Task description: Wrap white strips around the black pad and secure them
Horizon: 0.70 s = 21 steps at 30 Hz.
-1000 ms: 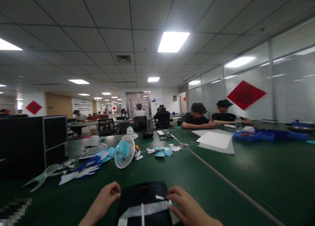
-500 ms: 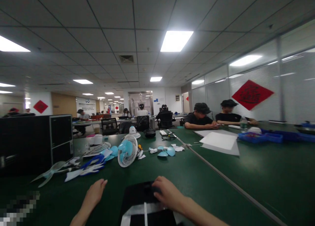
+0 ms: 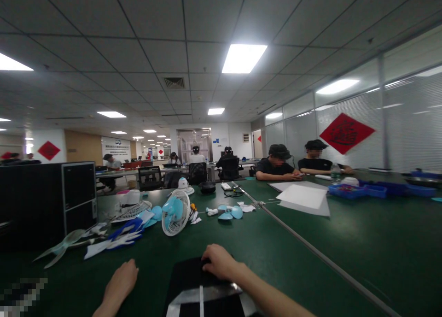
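Note:
A flat black object [image 3: 186, 275] with pale, shiny strips across it lies on the green table in front of me; its kind I cannot make out. My right hand [image 3: 219, 262] rests over its far part, fingers curled down and closed. Whatever is under those fingers is hidden by the hand. Left of the black object, apart from it, is my left hand [image 3: 120, 280], its fingers curled together with nothing visible in them. Beyond it lie blue-and-white gloves [image 3: 120, 238] and a translucent fan blade [image 3: 64, 248].
A fan head [image 3: 176, 213] with white grille stands mid-table, near blue fan blades [image 3: 229, 212]. A black computer tower [image 3: 79, 199] is at the left. White sheets [image 3: 304, 197] and blue trays [image 3: 348, 190] lie right, across a metal strip [image 3: 304, 236]. Two people sit beyond.
My right hand has moved left and slightly up over the black object. My left hand has shifted left and slightly down, its fingers more curled. The view has turned slightly right.

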Each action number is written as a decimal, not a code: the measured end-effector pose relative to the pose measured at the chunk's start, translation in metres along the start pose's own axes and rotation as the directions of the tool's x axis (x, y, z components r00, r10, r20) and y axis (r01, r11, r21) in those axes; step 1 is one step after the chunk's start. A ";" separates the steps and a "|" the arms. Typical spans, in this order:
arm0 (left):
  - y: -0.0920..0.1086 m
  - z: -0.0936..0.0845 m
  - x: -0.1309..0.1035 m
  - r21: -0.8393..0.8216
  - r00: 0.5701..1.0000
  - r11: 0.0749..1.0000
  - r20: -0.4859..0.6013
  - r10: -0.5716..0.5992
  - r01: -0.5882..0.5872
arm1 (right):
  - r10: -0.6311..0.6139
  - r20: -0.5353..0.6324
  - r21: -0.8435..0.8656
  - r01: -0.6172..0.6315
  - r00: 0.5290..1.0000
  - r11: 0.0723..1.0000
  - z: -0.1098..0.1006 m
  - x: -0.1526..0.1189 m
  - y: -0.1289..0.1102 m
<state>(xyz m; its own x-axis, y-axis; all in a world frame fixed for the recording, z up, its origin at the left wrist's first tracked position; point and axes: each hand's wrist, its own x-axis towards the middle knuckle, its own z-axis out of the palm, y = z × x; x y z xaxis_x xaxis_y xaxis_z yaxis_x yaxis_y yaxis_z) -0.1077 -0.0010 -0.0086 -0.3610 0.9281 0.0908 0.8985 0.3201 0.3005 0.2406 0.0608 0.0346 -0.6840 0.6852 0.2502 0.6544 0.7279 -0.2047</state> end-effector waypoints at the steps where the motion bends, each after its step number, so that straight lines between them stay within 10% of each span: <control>1: -0.001 0.000 0.001 0.005 1.000 1.000 0.014 0.011 -0.011 | 0.007 -0.015 0.003 -0.007 1.000 1.000 -0.003 -0.003 0.002; 10: -0.010 0.009 0.012 0.008 0.999 0.999 0.018 0.035 -0.036 | 0.303 -0.216 0.009 -0.308 0.928 0.951 -0.062 -0.058 0.075; 21: -0.007 0.008 0.011 0.037 0.998 0.999 0.050 0.037 -0.039 | 0.771 -0.264 -0.024 -0.804 0.579 0.595 -0.108 -0.155 0.194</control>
<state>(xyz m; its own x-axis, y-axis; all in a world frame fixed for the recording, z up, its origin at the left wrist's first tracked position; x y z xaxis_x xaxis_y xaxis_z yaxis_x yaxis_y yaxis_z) -0.1161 0.0086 -0.0178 -0.3147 0.9477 0.0539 0.9204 0.2907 0.2616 0.5082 0.0933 0.0584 0.1941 0.9520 0.2369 0.9465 -0.1183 -0.3002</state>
